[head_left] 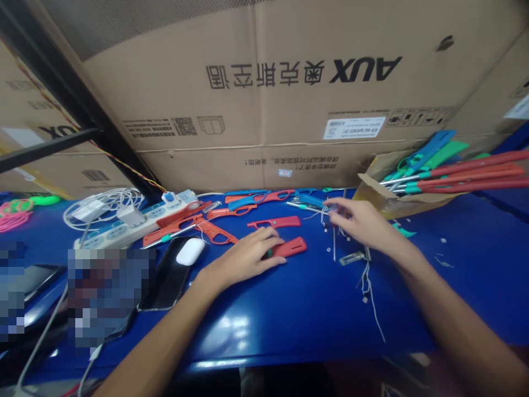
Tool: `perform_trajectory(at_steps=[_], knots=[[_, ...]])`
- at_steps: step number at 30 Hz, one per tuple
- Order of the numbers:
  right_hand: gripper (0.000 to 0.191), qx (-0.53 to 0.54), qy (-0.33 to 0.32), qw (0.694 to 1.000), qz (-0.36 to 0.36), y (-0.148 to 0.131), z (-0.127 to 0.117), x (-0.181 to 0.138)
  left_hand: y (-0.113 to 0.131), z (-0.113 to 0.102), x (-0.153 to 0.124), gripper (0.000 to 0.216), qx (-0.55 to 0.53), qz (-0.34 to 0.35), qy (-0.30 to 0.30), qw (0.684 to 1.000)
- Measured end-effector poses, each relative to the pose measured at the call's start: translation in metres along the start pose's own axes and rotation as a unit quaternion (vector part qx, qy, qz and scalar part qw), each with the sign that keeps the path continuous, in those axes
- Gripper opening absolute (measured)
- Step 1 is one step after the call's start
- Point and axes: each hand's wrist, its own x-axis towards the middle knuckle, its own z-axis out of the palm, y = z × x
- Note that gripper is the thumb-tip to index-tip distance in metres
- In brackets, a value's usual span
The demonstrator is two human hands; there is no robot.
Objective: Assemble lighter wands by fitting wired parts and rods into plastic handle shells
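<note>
My left hand lies on the blue table with its fingers curled over a red plastic handle shell. A second red shell lies just behind it. My right hand reaches toward the table's back, its fingertips pinched on small parts near thin wires and a metal rod; what they hold is too small to name. A small clear part lies just below that hand.
Orange and blue shells are scattered at the back. A cardboard box of long red, blue and green assembled pieces stands at the right. At the left are a power strip, a white earbud case and a phone. Large cartons wall the back.
</note>
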Motion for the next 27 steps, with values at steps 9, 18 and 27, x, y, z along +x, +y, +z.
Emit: perform_trajectory(at_steps=[9,18,27], knots=[[0.027,0.07,0.191,0.964,-0.171,-0.041,0.019,-0.014,0.002,0.004,0.001,0.034,-0.003,0.009,-0.001,1.0],[0.027,0.046,0.215,0.949,-0.225,-0.029,0.027,-0.008,0.002,0.003,0.001,0.03,-0.002,0.016,0.0,1.0],[0.027,0.05,0.194,0.956,-0.217,-0.029,0.029,-0.009,0.002,0.004,0.002,0.031,0.01,0.017,0.001,1.0]])
